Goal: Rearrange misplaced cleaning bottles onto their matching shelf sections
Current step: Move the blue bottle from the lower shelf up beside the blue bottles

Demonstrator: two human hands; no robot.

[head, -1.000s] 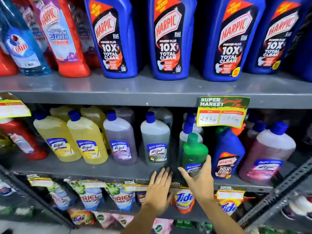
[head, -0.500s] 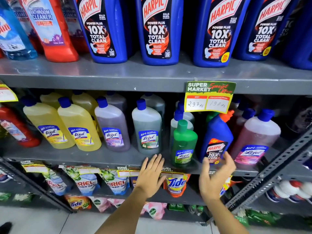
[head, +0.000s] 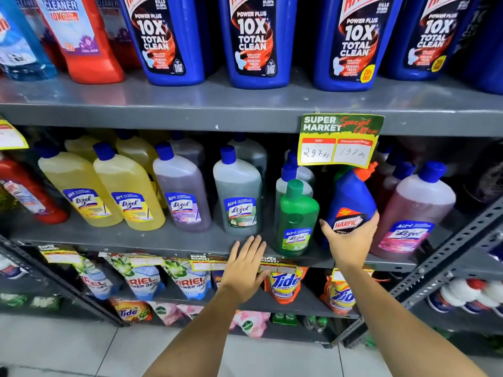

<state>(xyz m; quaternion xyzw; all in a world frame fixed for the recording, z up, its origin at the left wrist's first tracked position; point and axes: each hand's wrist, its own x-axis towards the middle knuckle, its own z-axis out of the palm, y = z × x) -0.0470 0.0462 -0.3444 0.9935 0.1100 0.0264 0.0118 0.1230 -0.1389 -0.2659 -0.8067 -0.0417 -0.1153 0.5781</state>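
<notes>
A small blue Harpic bottle (head: 351,197) with an orange cap stands tilted among the Lizol bottles on the middle shelf (head: 163,239). My right hand (head: 349,240) grips its lower part, fingers around the label. A green Lizol bottle (head: 296,219) stands just left of it. My left hand (head: 246,268) hovers flat and spread at the middle shelf's front edge, holding nothing. Large blue Harpic bottles (head: 253,39) line the top shelf (head: 245,104).
Yellow (head: 128,189), purple (head: 182,191), grey (head: 238,194) and pink Lizol bottles (head: 413,210) fill the middle shelf. A price card (head: 340,140) hangs from the top shelf above the small Harpic. Ariel and Tide pouches hang below. A slotted metal upright (head: 446,257) runs at the right.
My right hand has moved right from the green bottle and closed on the small Harpic bottle, which now tilts. My left hand stays at the shelf edge. The view has dropped slightly.
</notes>
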